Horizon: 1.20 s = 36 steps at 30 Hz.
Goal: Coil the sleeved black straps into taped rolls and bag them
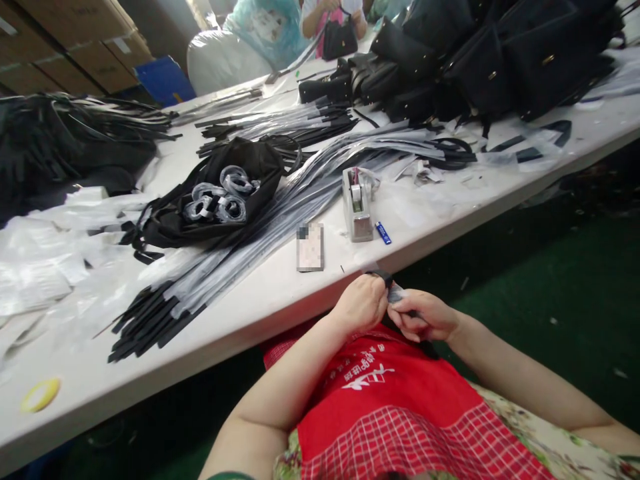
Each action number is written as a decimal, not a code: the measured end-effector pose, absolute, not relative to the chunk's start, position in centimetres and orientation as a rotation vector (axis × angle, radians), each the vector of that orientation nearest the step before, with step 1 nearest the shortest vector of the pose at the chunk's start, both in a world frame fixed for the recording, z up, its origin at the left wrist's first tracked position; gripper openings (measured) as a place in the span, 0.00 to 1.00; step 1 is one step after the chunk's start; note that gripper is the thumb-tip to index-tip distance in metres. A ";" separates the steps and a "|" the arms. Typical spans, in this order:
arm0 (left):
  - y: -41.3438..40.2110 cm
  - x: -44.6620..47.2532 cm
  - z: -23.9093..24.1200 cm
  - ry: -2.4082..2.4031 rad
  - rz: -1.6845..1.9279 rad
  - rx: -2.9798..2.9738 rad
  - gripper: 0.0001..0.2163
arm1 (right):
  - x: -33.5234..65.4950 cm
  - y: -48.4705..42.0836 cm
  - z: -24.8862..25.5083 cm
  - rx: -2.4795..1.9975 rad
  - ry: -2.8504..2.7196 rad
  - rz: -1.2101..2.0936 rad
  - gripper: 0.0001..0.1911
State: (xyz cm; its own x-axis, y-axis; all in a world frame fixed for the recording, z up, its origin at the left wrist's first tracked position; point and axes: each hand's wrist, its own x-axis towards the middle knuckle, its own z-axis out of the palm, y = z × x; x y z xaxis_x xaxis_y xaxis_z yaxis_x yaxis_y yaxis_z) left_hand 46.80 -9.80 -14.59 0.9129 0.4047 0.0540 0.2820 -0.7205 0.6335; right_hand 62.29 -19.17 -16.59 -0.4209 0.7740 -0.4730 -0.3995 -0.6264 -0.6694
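Note:
Both hands are together at the table's front edge, over the red apron. My left hand [364, 303] is closed around a black strap [381, 275], whose dark loop shows above the fingers. My right hand [423, 313] pinches the same strap where clear plastic wrap covers it. Part of the strap hangs below the hands against the apron, and its full length is hidden. Just beyond the hands stand a grey tape dispenser [358, 207] and a small blue packet [383, 233]. A pixelated phone-like thing [311, 248] lies left of the dispenser.
Long plastic-wrapped straps [280, 207] run across the white table [260, 313]. A black bag [210, 223] holds several coiled, wrapped straps [231, 193]. Black handbags [480, 67] are piled at the back right. A yellow tape roll [40, 395] lies front left. Another person [333, 13] handles a handbag opposite.

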 end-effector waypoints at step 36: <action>-10.9 44.5 -14.7 0.513 -0.399 1.964 0.13 | 64.5 -17.7 -16.7 -1.471 -2.325 1.266 0.26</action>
